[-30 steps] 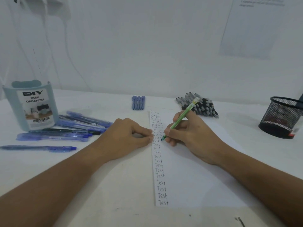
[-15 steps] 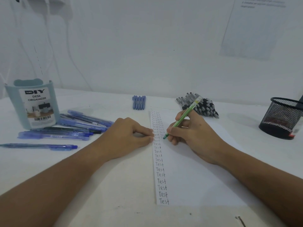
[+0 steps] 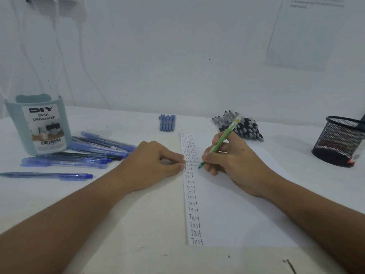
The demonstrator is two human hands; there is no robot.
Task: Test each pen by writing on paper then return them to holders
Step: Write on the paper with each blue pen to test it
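Right grip: right hand (image 3: 235, 161) pinches the green pen (image 3: 221, 141) between thumb and fingers, tip down on the paper (image 3: 237, 204), barrel leaning up toward the bench's far edge.
Left grip: left hand (image 3: 152, 165) holds nothing; fingers loosely curled, fingertips (image 3: 180, 163) pressing the paper's left edge.
Change: pen tip now sits lower on the sheet than a second ago, at the end of a fresh word in the second column; left hand unmoved.
Paper: mid-bench, toward the near edge; one full column of "Test" along its left margin, a shorter second column beside it at the top.
Grey-black pens (image 3: 241, 126): heaped past the paper's far right corner, behind the right hand.
Small blue pens (image 3: 167, 122): tight row near the far edge, just left of the paper's top.
Loose blue pens (image 3: 94, 153): scattered on the left side, one (image 3: 47, 175) lying apart, nearer.
Desk organizer (image 3: 38, 125): upright, far left, touching the scatter.
Mesh holder (image 3: 340, 141): right edge of the bench.
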